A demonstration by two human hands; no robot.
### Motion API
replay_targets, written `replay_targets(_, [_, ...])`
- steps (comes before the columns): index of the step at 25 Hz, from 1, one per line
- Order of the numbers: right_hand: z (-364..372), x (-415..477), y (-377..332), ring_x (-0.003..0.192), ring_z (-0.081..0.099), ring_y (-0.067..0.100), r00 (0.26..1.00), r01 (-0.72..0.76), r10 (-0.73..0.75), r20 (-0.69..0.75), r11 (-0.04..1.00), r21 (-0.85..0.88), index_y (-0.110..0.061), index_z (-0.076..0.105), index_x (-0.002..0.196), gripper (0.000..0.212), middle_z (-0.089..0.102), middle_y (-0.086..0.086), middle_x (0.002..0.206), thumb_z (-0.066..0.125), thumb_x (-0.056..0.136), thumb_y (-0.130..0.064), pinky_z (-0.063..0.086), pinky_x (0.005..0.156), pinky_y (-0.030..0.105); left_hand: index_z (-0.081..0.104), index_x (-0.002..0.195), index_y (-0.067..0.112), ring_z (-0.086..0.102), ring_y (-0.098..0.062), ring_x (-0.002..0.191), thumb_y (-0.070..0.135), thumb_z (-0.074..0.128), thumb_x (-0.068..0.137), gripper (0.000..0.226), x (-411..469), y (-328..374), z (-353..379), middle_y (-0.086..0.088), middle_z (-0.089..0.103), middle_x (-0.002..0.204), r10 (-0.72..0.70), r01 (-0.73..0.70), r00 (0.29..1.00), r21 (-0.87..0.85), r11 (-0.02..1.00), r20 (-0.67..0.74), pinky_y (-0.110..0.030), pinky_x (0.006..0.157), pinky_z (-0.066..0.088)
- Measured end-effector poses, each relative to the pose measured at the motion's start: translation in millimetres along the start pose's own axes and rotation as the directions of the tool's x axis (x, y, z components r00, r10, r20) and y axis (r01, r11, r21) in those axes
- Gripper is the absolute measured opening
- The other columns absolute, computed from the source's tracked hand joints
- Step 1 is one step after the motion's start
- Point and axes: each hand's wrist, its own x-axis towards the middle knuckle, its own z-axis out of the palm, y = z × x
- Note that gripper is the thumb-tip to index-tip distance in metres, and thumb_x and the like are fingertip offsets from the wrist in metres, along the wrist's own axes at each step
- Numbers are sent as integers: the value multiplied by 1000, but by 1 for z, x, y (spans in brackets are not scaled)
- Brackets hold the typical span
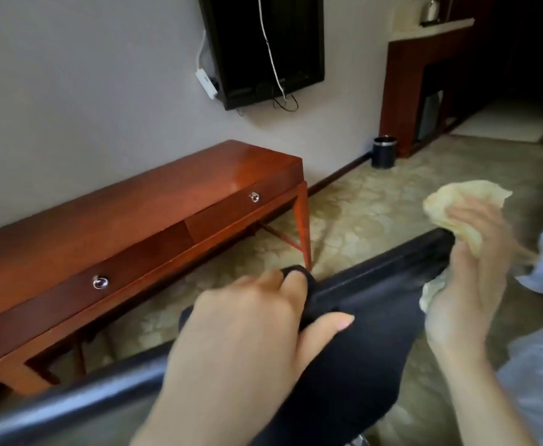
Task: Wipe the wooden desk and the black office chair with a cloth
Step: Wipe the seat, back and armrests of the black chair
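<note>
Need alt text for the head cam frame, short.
The person's left hand grips the top edge of the black office chair, while the right hand holds a crumpled yellow cloth at that edge's far end. The wooden desk stands beyond, against the wall.

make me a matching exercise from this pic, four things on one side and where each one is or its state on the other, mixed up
Things
1. cloth
2. black office chair
3. wooden desk
4. bin

Place or state
a. gripped by the left hand
b. on the floor beside the tall cabinet
c. bunched in the right hand
d. along the wall, both drawers shut

Pairs: 1-c, 2-a, 3-d, 4-b
</note>
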Motion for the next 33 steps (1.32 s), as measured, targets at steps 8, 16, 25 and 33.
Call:
replay_targets(8, [-1, 19, -57, 137, 30, 25, 912, -253, 323, 254, 928, -272, -14, 61, 108, 33, 49, -3, 128, 41, 86, 1, 17, 112, 19, 58, 74, 17, 56, -15, 57, 54, 30, 91, 49, 33, 26, -19, 3, 55, 64, -134, 170, 934, -83, 982, 332, -25, 38, 32])
replay_targets(16, [3, 2, -89, 129, 38, 23, 913, -225, 329, 243, 900, -374, -16, 68, 99, 26, 56, -6, 120, 49, 81, -10, 23, 110, 25, 49, 69, 28, 35, -4, 45, 87, 14, 63, 69, -6, -13, -29, 11, 45, 52, -318, 393, 834, -81, 916, 450, -21, 42, 19])
replay_targets(25, [67, -21, -121, 114, 46, 42, 970, -185, 239, 37, 830, -526, -3, 67, 90, 31, 55, 21, 106, 42, 75, -12, 31, 100, 57, 61, 69, 31, 39, -5, 43, 89, 10, 63, 77, -9, -67, -29, 10, 41, 45, -252, 348, 839, -119, 930, 483, -21, 41, 18])
replay_targets(33, [93, -12, -107, 118, 42, 37, 962, -234, 275, -2, 814, -531, -2, 67, 88, 26, 40, -10, 105, 44, 74, -1, 29, 106, 49, 58, 68, 27, 34, -7, 44, 86, 16, 64, 72, 10, -83, -22, 8, 38, 47, -229, 354, 839, -177, 918, 493, -23, 42, 15])
